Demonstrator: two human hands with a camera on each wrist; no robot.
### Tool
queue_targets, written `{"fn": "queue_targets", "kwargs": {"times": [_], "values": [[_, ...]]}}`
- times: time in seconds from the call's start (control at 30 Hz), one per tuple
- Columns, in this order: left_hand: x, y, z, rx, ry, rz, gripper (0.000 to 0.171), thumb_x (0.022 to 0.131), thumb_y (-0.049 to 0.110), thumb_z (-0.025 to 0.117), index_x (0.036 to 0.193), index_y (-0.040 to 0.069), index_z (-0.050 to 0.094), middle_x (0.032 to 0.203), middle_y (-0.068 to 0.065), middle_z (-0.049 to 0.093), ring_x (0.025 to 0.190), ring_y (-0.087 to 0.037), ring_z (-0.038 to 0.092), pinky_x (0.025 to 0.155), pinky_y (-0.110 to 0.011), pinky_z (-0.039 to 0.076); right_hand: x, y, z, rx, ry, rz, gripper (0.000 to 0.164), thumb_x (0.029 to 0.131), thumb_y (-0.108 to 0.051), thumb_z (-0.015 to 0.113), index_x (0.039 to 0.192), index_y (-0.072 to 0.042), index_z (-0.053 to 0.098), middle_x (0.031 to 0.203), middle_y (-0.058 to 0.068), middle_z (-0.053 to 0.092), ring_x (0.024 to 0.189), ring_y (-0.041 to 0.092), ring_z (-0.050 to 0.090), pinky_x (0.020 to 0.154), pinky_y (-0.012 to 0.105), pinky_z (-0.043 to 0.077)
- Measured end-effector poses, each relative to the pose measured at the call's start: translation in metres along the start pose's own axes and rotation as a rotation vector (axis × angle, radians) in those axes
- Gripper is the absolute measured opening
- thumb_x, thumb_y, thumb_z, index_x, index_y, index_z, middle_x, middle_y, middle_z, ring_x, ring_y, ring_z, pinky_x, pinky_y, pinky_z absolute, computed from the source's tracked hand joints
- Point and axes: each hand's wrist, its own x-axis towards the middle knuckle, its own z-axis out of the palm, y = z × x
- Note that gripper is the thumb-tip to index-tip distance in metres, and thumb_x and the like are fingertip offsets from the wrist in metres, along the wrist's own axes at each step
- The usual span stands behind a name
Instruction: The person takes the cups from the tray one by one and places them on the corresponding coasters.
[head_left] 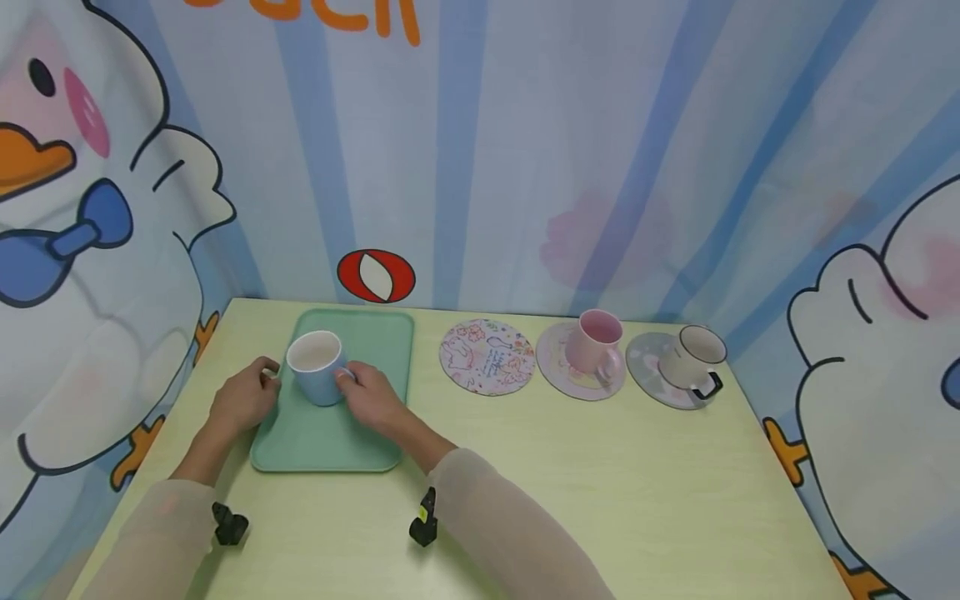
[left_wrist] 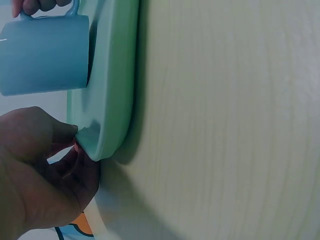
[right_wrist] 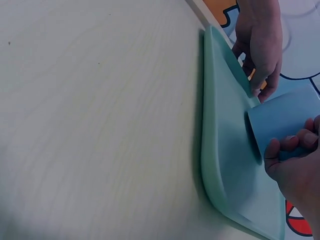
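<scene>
A light blue mug [head_left: 318,385] with a white inside stands upright over the upper left part of a green tray [head_left: 330,442]. My right hand [head_left: 372,400] grips the mug's handle, fingers curled round it. Whether the mug's base touches the tray I cannot tell; a dark shadow lies beside it in the right wrist view. At the tray's left edge is my left hand [head_left: 246,396]. In the left wrist view that hand [left_wrist: 47,175] pinches the tray's rim [left_wrist: 112,107] between thumb and fingers.
Right of the tray lies a round floral coaster [head_left: 487,358]. A pink mug [head_left: 596,342] stands on another coaster [head_left: 551,367], and a cream mug [head_left: 690,358] with a black-marked handle on a grey coaster [head_left: 645,371]. A striped cartoon curtain [head_left: 510,150] hangs behind the table [head_left: 562,492].
</scene>
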Motion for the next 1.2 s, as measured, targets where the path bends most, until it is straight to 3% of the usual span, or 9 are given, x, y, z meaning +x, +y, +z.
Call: {"fn": "queue_targets", "kwargs": {"times": [0.27, 0.83, 1.2], "values": [[-0.001, -0.001, 0.0, 0.002, 0.008, 0.01, 0.036, 0.109, 0.019, 0.045, 0.136, -0.004, 0.053, 0.112, -0.026, 0.066, 0.086, -0.035, 0.063, 0.071, -0.047, 0.047, -0.004, -0.003, -0.003, 0.007, -0.058, -0.033, 0.036, 0.113, -0.028, 0.049, 0.081, -0.011, 0.052, 0.074, -0.001, 0.045, 0.071, 0.011, 0.046, 0.067, 0.026, 0.037], [-0.002, 0.0, -0.001, 0.0, 0.018, 0.018, 0.036, 0.109, 0.019, 0.045, 0.136, -0.004, 0.053, 0.11, -0.025, 0.067, 0.083, -0.033, 0.063, 0.069, -0.044, 0.047, -0.019, -0.006, -0.025, 0.061, -0.05, -0.092, 0.033, 0.114, -0.029, 0.049, 0.087, -0.009, 0.055, 0.08, -0.001, 0.047, 0.077, 0.011, 0.046, 0.071, 0.027, 0.038], [-0.004, 0.002, -0.002, 0.005, 0.014, 0.022, 0.036, 0.109, 0.018, 0.045, 0.136, -0.005, 0.053, 0.111, -0.026, 0.067, 0.084, -0.034, 0.064, 0.07, -0.047, 0.047, -0.027, -0.004, -0.03, 0.157, -0.045, -0.078, 0.032, 0.114, -0.027, 0.049, 0.089, -0.008, 0.055, 0.073, -0.003, 0.047, 0.068, 0.01, 0.047, 0.064, 0.025, 0.039]]}}
